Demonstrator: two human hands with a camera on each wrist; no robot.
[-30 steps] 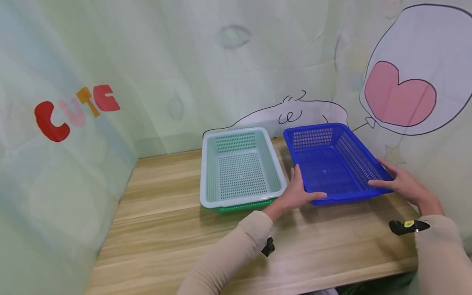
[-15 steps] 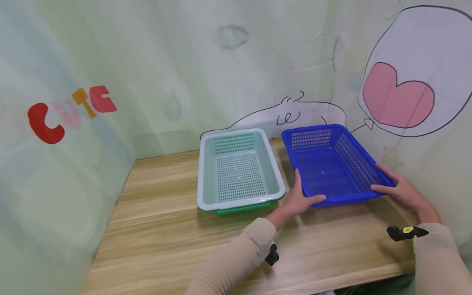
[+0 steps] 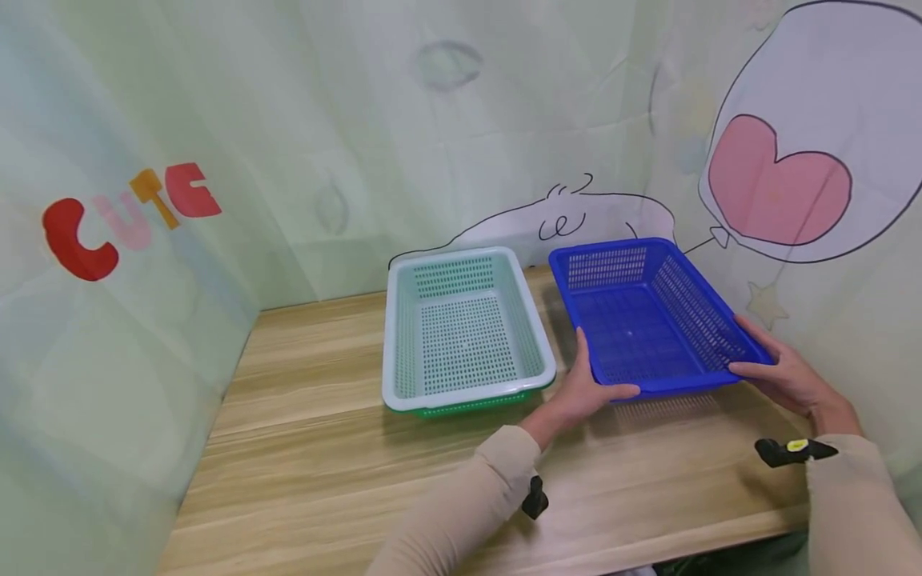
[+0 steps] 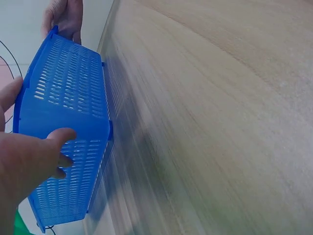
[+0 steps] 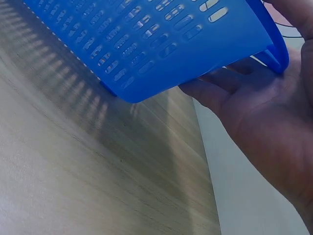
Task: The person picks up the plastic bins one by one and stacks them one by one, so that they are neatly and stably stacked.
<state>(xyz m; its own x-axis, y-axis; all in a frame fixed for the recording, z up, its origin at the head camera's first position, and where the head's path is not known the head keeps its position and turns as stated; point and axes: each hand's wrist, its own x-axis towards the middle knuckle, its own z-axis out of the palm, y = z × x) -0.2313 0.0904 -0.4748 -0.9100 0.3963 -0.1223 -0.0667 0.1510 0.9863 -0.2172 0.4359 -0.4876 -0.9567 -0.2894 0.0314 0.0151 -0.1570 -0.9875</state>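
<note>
A shallow blue plastic basket point(image 3: 627, 316) with slotted sides sits at the back right of the table, empty inside. My left hand point(image 3: 582, 392) holds its near left corner, thumb over the rim and fingers along the outer wall. At the near right corner my right hand point(image 3: 792, 380) grips the rim, thumb on top. The right wrist view shows the right hand's fingers point(image 5: 210, 93) reaching behind and under the basket's wall. In the left wrist view, the left fingertips point(image 4: 63, 161) lie against the slotted side.
Left of the blue basket, a pale, white-rimmed basket point(image 3: 468, 394) sits nested in a green basket point(image 3: 475, 406). Both stand on the wood-grain table point(image 3: 310, 432). A printed curtain point(image 3: 324, 144) hangs close behind and along the left side.
Both hands keep their hold on the blue basket, which stays nearly in place. The left forearm has shifted slightly right, and the head view has moved a little.
</note>
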